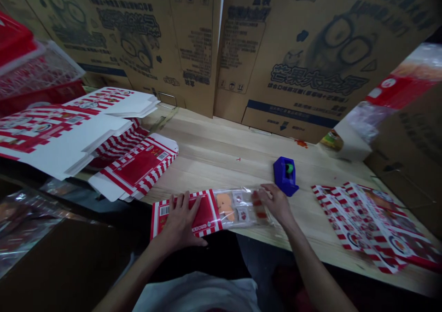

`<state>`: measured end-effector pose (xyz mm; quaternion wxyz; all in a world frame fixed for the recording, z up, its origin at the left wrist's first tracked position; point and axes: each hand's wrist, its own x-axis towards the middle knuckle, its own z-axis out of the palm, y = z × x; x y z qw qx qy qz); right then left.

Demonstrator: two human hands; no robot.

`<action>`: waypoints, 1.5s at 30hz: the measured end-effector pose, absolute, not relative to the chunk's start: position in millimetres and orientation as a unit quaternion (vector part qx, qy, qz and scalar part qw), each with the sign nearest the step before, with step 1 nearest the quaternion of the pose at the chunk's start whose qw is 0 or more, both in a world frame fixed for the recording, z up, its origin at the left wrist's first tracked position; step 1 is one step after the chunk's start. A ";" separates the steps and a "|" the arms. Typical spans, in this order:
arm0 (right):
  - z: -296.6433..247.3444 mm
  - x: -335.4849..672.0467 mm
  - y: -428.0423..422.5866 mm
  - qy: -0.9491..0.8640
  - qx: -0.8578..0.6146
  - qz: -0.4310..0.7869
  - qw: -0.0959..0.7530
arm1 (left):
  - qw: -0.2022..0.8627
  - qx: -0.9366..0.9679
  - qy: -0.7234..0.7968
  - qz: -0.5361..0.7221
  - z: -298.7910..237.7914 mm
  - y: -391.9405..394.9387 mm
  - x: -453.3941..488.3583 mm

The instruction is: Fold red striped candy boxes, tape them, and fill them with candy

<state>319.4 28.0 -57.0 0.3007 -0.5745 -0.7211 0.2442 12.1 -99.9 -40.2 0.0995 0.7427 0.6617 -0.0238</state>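
Observation:
My left hand (181, 221) lies across a red-and-white striped carton (193, 215), its fingers spread on top and its thumb along the near edge. A clear plastic pack (235, 206) with orange and red-and-white pieces inside sticks out of the carton's right end. My right hand (274, 204) grips the far end of that pack. How much of the pack sits inside the carton is hidden. A blue tape dispenser (286, 176) with a green core stands just beyond my right hand on the pale wooden table (221, 151).
Stacks of flat striped cartons (134, 169) lie on the table's left side, and a spread of printed sheets (373, 224) lies at right. Large cardboard boxes (304, 59) stand along the back. Red crates (20, 59) sit upper left, and a white plastic bag (345, 139) sits back right.

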 end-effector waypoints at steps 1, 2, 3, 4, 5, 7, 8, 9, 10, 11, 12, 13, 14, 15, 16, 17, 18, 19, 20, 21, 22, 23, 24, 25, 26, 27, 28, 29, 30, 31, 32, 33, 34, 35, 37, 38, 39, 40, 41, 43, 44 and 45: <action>-55.2 330.8 27.6 -0.720 -0.595 0.248 0.256 | 0.099 0.744 0.660 -0.020 -41.2 -99.4 12.4; -53.7 337.2 26.3 -0.717 -0.604 0.266 0.223 | 0.098 0.746 0.659 -0.014 -42.5 -98.6 13.3; -52.5 338.1 24.1 -0.714 -0.603 0.290 0.207 | 0.096 0.750 0.654 -0.006 -43.8 -97.7 15.0; -51.6 333.8 21.0 -0.709 -0.597 0.311 0.211 | 0.094 0.755 0.649 0.002 -45.0 -96.6 17.4; -51.0 324.7 17.0 -0.705 -0.588 0.328 0.224 | 0.093 0.759 0.644 0.010 -46.2 -95.5 20.5; -50.7 297.0 6.4 -0.703 -0.562 0.360 0.245 | 0.088 0.767 0.635 0.023 -48.1 -93.6 27.7; -51.1 281.2 0.0 -0.706 -0.543 0.383 0.245 | 0.084 0.769 0.633 0.029 -49.0 -93.0 31.2; -51.7 266.1 -6.8 -0.710 -0.519 0.408 0.245 | 0.079 0.768 0.635 0.035 -49.8 -92.7 33.9; -52.6 252.7 -13.7 -0.714 -0.494 0.432 0.245 | 0.072 0.765 0.639 0.042 -50.5 -92.5 35.8; -53.9 242.1 -20.3 -0.713 -0.473 0.452 0.251 | 0.066 0.761 0.643 0.049 -51.0 -92.5 36.8; -55.4 234.5 -26.3 -0.706 -0.460 0.469 0.266 | 0.059 0.756 0.649 0.056 -51.1 -92.5 36.8; -56.9 230.0 -31.4 -0.692 -0.454 0.484 0.284 | 0.053 0.751 0.655 0.064 -50.8 -92.5 36.1; -58.3 228.1 -35.7 -0.674 -0.455 0.493 0.309 | 0.045 0.745 0.661 0.072 -49.8 -92.2 35.2; -59.3 227.7 -39.5 -0.653 -0.463 0.495 0.339 | 0.037 0.737 0.670 0.083 -48.2 -91.7 34.2; -60.0 228.1 -43.0 -0.632 -0.475 0.484 0.376 | 0.028 0.725 0.681 0.097 -46.1 -91.0 33.7; -60.1 228.1 -46.6 -0.611 -0.487 0.464 0.418 | 0.020 0.707 0.698 0.115 -43.6 -90.2 33.8; -59.8 227.0 -50.4 -0.589 -0.493 0.445 0.460 | 0.012 0.681 0.719 0.138 -40.9 -89.5 34.8; -59.1 224.5 -54.4 -0.565 -0.493 0.438 0.496 | 0.004 0.653 0.739 0.165 -38.4 -89.3 36.5; -58.1 220.5 -58.3 -0.538 -0.484 0.452 0.522 | -0.001 0.628 0.754 0.194 -36.5 -89.9 38.7; -56.9 215.4 -61.7 -0.508 -0.471 0.481 0.537 | -0.001 0.612 0.760 0.221 -35.3 -91.5 41.1; -55.7 210.1 -64.2 -0.476 -0.459 0.516 0.544 | 0.006 0.607 0.756 0.245 -35.2 -94.0 43.2; -54.4 205.3 -65.6 -0.446 -0.452 0.546 0.546 | 0.022 0.611 0.745 0.267 -36.2 -97.5 44.4; -53.3 201.8 -65.7 -0.420 -0.451 0.566 0.548 | 0.048 0.617 0.731 0.287 -38.1 -101.6 44.5; -52.5 200.0 -64.8 -0.398 -0.454 0.577 0.550 | 0.084 0.616 0.719 0.309 -40.7 -105.9 43.1; -52.2 200.0 -63.2 -0.382 -0.456 0.587 0.548 | 0.127 0.607 0.711 0.333 -43.6 -110.1 40.4; -52.6 201.6 -61.4 -0.372 -0.456 0.601 0.541 | 0.176 0.591 0.701 0.359 -46.5 -113.8 36.7; -53.9 204.2 -59.9 -0.368 -0.454 0.617 0.528 | 0.229 0.571 0.687 0.387 -49.3 -116.9 32.4; -55.9 207.2 -59.1 -0.368 -0.451 0.630 0.514 | 0.282 0.552 0.667 0.414 -51.6 -119.3 28.1; -58.5 210.1 -59.3 -0.373 -0.452 0.635 0.503 | 0.331 0.536 0.641 0.439 -53.5 -121.0 24.3; -61.7 212.6 -60.5 -0.384 -0.455 0.631 0.497 | 0.377 0.520 0.612 0.462 -55.1 -122.4 21.3; -65.0 214.3 -62.8 -0.401 -0.461 0.618 0.495 | 0.419 0.504 0.584 0.479 -56.6 -123.6 19.3; -68.5 215.4 -65.7 -0.420 -0.469 0.598 0.496 | 0.455 0.487 0.560 0.493 -58.1 -124.9 18.3; -71.9 215.9 -69.2 -0.442 -0.476 0.575 0.497 | 0.484 0.473 0.539 0.502 -59.7 -126.4 17.9; -75.2 216.2 -72.8 -0.465 -0.482 0.552 0.496 | 0.507 0.463 0.520 0.508 -61.5 -128.3 18.0; -82.4 217.1 -79.2 -0.507 -0.490 0.513 0.490 | 0.532 0.455 0.495 0.515 -65.8 -133.0 18.0; -86.3 218.1 -81.6 -0.527 -0.492 0.499 0.481 | 0.533 0.455 0.491 0.517 -68.2 -135.5 17.5; -90.4 219.5 -83.3 -0.546 -0.492 0.489 0.470 | 0.534 0.456 0.490 0.516 -70.5 -137.9 16.6; -94.6 221.4 -84.3 -0.563 -0.492 0.482 0.457 | 0.536 0.457 0.491 0.513 -72.8 -139.9 15.4; -98.4 223.5 -84.6 -0.580 -0.491 0.474 0.446 | 0.538 0.461 0.492 0.506 -74.9 -141.4 13.9; -103.7 227.8 -83.3 -0.612 -0.485 0.450 0.433 | 0.530 0.483 0.499 0.487 -78.6 -142.7 11.2; -104.6 229.6 -82.0 -0.627 -0.481 0.433 0.433 | 0.519 0.497 0.506 0.477 -80.0 -142.5 10.3; -104.0 230.9 -80.4 -0.643 -0.474 0.419 0.431 | 0.507 0.510 0.516 0.466 -81.1 -141.8 9.8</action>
